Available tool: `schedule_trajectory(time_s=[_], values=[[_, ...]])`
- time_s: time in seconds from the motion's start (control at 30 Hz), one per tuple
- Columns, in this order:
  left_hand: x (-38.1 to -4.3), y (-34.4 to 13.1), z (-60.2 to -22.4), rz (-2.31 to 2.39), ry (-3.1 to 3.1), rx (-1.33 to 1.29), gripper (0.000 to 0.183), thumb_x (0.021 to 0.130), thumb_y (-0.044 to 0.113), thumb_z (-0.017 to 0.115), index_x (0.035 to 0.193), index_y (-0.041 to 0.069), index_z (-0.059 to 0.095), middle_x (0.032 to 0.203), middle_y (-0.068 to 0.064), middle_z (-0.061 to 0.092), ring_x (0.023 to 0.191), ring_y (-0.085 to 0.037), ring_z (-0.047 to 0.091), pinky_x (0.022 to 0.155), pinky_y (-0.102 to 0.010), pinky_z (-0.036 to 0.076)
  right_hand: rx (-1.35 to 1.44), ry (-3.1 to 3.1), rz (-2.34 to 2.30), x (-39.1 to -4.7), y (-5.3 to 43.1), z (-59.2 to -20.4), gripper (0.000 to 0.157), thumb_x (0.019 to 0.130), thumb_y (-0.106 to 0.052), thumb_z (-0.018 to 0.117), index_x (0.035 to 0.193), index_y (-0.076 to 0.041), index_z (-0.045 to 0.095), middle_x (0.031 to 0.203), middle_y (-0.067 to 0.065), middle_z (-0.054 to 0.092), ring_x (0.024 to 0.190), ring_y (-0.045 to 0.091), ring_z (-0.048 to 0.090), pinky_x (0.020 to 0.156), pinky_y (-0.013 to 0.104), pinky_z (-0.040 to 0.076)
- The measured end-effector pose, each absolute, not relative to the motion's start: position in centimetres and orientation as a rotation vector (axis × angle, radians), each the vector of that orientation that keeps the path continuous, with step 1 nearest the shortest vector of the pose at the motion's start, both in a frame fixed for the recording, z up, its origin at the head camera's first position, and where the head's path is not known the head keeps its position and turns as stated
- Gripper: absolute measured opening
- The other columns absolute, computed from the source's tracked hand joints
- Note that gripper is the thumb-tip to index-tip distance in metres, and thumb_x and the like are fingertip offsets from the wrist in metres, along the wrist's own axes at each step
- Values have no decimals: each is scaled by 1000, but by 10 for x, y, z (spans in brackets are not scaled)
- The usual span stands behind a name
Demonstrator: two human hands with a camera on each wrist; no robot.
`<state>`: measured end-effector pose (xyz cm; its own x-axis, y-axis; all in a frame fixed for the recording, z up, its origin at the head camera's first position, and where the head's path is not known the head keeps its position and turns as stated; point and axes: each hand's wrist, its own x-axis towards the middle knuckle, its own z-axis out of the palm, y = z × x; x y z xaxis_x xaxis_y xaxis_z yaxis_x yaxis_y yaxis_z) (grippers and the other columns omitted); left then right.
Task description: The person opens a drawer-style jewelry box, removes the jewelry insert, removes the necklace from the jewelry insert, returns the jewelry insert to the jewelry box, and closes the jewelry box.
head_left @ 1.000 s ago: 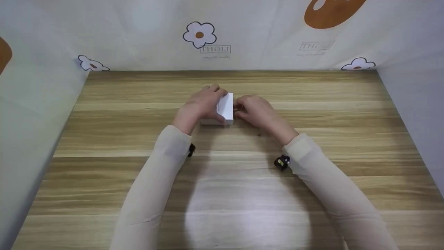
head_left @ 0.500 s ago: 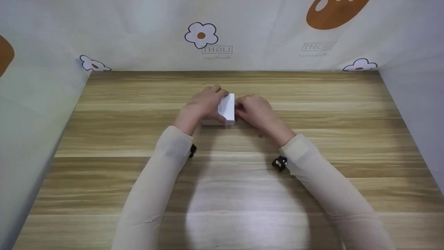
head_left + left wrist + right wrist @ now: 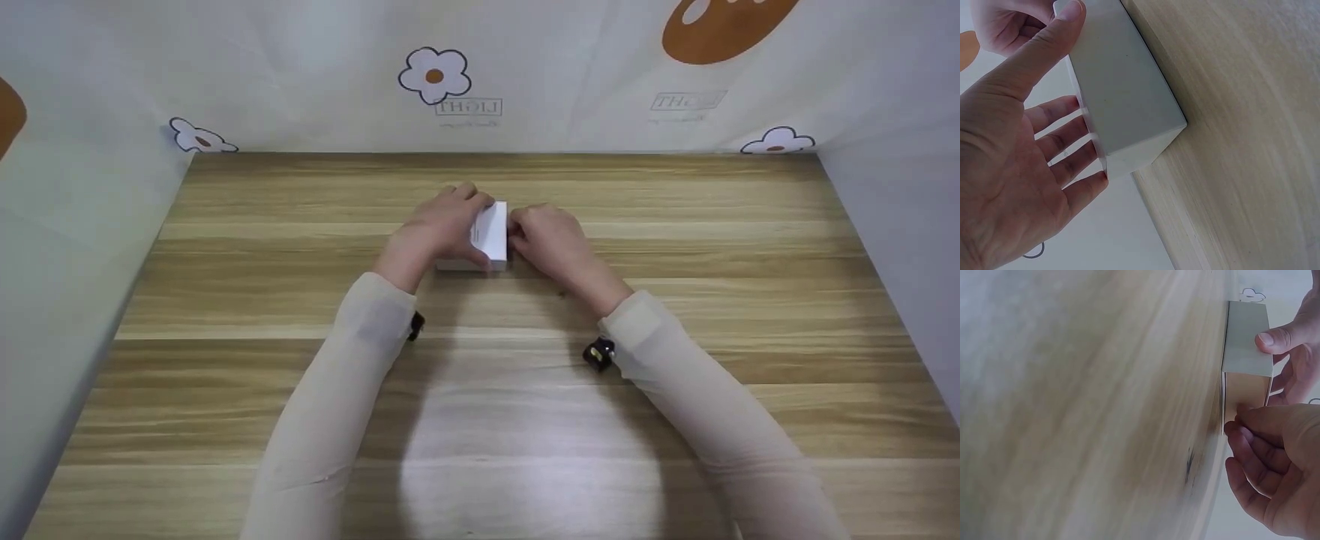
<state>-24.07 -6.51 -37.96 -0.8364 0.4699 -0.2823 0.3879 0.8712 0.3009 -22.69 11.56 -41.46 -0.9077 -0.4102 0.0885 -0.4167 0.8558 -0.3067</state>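
Observation:
A white rectangular box (image 3: 492,234) lies on the wooden table. My left hand (image 3: 437,223) spans it from the left, with the thumb on its near side and the fingers along its far side. In the left wrist view the thumb presses one edge of the box (image 3: 1123,73). At the box's right end is my right hand (image 3: 553,236), fingers curled. The right wrist view shows a tan end (image 3: 1246,391) of the box, where the thumb and forefinger of my right hand (image 3: 1275,461) pinch at its edge. The fingertips partly cover what they pinch.
The wood-grain table (image 3: 525,420) extends on all sides of the box. A pale curtain with flower prints (image 3: 480,45) closes off the back and sides. A small dark mark (image 3: 562,294) shows on the table near my right wrist.
My right wrist and forearm have shifted slightly to the left, and the right fingers sit closer in at the box's end. The left hand keeps its hold on the box.

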Motion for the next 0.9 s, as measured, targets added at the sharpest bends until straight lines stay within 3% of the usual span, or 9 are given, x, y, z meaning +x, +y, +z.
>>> schedule_trajectory(time_s=[0.9], values=[[-242, -65, -383, 374, 2692, 630, 94, 70, 41, 90, 148, 13, 43, 139, -8, 46, 126, -28, 44, 106, -45, 44, 681, -2979, 468, -227, 115, -415, 14, 89, -9, 63, 75, -8, 65, 70, 3, 57, 67, 20, 47, 61, 42, 47]])
